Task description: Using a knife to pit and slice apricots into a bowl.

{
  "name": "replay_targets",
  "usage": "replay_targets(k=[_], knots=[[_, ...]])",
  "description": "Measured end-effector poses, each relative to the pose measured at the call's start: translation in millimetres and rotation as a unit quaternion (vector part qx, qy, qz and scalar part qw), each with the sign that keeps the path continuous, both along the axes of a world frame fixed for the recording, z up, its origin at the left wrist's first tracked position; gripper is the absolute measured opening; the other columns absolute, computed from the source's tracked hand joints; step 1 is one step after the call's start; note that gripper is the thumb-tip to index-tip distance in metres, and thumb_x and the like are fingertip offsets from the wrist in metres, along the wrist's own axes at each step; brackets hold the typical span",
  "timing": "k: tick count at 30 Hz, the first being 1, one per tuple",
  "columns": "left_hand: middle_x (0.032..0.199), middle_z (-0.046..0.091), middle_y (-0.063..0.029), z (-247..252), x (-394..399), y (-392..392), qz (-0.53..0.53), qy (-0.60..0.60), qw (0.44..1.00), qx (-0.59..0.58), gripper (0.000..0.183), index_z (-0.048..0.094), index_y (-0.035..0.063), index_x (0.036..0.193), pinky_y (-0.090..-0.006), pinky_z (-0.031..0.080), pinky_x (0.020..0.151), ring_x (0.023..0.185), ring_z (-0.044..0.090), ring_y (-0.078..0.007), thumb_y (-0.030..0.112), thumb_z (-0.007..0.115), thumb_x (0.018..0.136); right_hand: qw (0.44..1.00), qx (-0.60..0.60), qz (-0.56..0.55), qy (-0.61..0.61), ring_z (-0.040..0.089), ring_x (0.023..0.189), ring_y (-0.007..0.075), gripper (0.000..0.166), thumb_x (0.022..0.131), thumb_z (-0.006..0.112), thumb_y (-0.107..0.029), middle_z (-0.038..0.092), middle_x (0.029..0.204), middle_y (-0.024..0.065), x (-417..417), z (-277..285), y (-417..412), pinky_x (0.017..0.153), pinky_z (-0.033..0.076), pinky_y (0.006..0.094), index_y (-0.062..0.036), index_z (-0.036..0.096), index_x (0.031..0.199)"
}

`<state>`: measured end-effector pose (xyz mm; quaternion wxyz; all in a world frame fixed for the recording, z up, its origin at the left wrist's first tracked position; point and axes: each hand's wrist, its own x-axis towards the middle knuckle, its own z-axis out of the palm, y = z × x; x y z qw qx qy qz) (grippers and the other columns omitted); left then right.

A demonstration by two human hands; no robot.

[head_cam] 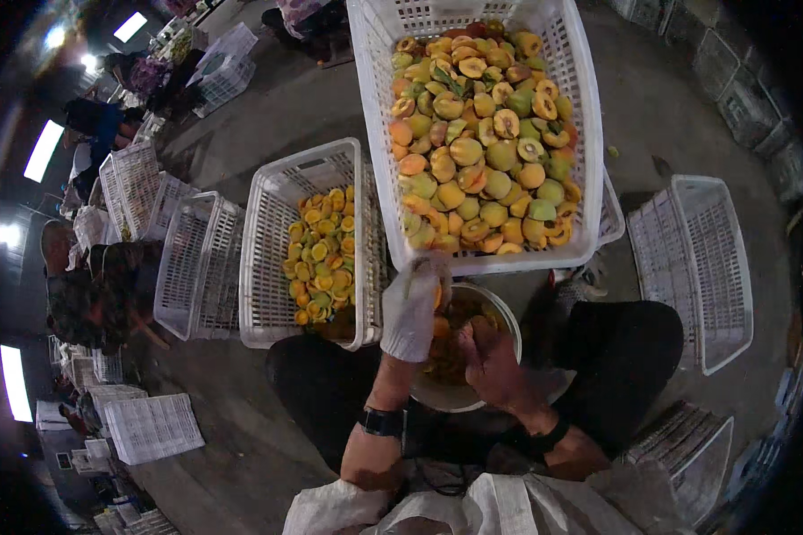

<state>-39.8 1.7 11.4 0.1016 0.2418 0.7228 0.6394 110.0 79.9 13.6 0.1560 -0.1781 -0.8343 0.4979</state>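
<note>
My left hand point(408, 311), in a white knitted glove, is closed around an orange piece of peach point(437, 294) by the near rim of the big crate. Bare and curled, my right hand point(498, 364) is over a white bucket point(516, 328) between my knees; whether its fingers hold anything is blurred. Cut fruit pieces point(441, 368) lie inside the bucket. Right ahead stands a white plastic crate point(482, 266) heaped with cut yellow peaches point(468, 152), some showing pits or hollows. To the left, another white crate point(261, 267) contains pitted peach halves point(321, 251).
Crates stand at left point(184, 267) and right point(692, 274), with another point(702, 461) at lower right. An overturned-looking crate point(154, 428) is on the concrete floor point(241, 408) at lower left. Other people point(104, 287) sit among crates along the left side.
</note>
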Motion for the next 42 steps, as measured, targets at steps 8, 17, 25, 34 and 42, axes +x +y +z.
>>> replay_targets(k=[8, 17, 25, 34, 42], knots=[[0.107, 0.064, -0.0115, 11, -3, 1, 0.009, -0.31, 0.931, 0.191, 0.034, 0.064, -0.0028, 0.117, -0.0339, 0.052, 0.08, 0.09, 0.064, -0.021, 0.025, 0.057, 0.1, 0.97, 0.115, 0.153, -0.153, 0.066, 0.076, 0.0431, 0.022, 0.094, 0.059, -0.021, 0.067, 0.083, 0.0199, 29, -31, 1, 0.066, 0.053, 0.0509, -0.0058, 0.064, 0.11], [0.117, 0.064, -0.0181, 58, -42, 15, 0.091, 0.328, 0.908, -0.244, 0.023, 0.068, 0.0026, 0.109, -0.0436, 0.047, 0.097, 0.111, 0.06, -0.036, 0.014, 0.067, 0.089, 0.979, 0.146, 0.077, -0.117, 0.066, 0.088, 0.0418, 0.031, 0.088, 0.058, -0.016, 0.067, 0.095, 0.0222, 35, -103, 3, 0.079, 0.056, 0.0472, -0.0049, 0.064, 0.116], [0.107, 0.063, -0.0199, -30, -59, 99, -0.115, 0.301, 0.867, -0.38, 0.037, 0.06, 0.0057, 0.111, -0.0502, 0.05, 0.086, 0.101, 0.063, -0.0394, 0.031, 0.067, 0.086, 0.987, -0.076, -0.086, -0.108, 0.066, 0.08, 0.0454, 0.033, 0.103, 0.049, -0.029, 0.067, 0.096, 0.0277, 5, -40, 8, 0.072, 0.054, 0.0521, 0.0007, 0.059, 0.113], [0.101, 0.067, -0.02, -21, -50, 119, -0.138, 0.295, 0.835, -0.444, 0.033, 0.063, 0.0084, 0.111, -0.0471, 0.055, 0.08, 0.09, 0.068, -0.0391, 0.033, 0.065, 0.089, 0.945, -0.289, -0.15, -0.023, 0.058, 0.093, 0.0228, 0.042, 0.108, 0.044, -0.037, 0.063, 0.097, 0.0144, 5, -50, 23, 0.083, 0.048, 0.0405, 0.0019, 0.057, 0.112], [0.116, 0.069, -0.0099, 26, -4, 59, -0.184, -0.09, 0.972, -0.116, 0.033, 0.068, 0.0039, 0.122, -0.0335, 0.05, 0.092, 0.103, 0.063, -0.0173, 0.017, 0.06, 0.093, 0.904, -0.38, -0.184, 0.064, 0.053, 0.098, 0.0127, 0.031, 0.109, 0.045, -0.033, 0.058, 0.103, 0.0001, 16, -67, 59, 0.092, 0.042, 0.0296, -0.0045, 0.059, 0.111]])
